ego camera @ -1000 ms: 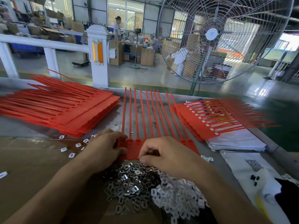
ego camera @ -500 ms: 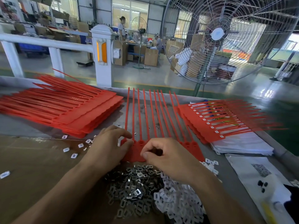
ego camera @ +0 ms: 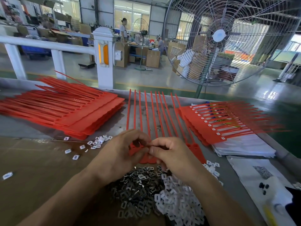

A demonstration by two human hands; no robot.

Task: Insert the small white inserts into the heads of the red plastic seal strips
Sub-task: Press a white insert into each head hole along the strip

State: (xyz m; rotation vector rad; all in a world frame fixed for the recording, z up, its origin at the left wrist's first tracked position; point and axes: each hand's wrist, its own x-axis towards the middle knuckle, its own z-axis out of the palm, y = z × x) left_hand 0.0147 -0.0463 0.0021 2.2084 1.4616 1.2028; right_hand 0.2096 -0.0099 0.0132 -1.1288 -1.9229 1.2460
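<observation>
I'm keeping the joined row of red plastic seal strips [ego camera: 147,121] flat on the grey worktop [ego camera: 24,128], heads toward me. Left hand [ego camera: 120,154] and right hand [ego camera: 172,154] are pinching together over them, probably seating a small white insert, hidden between my fingertips.

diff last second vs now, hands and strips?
Both hands lifted slightly off the strip heads; left hand and right hand now meet fingertip to fingertip, apparently pinching something small between them. Red strips, both insert piles and side stacks stayed put.
</observation>
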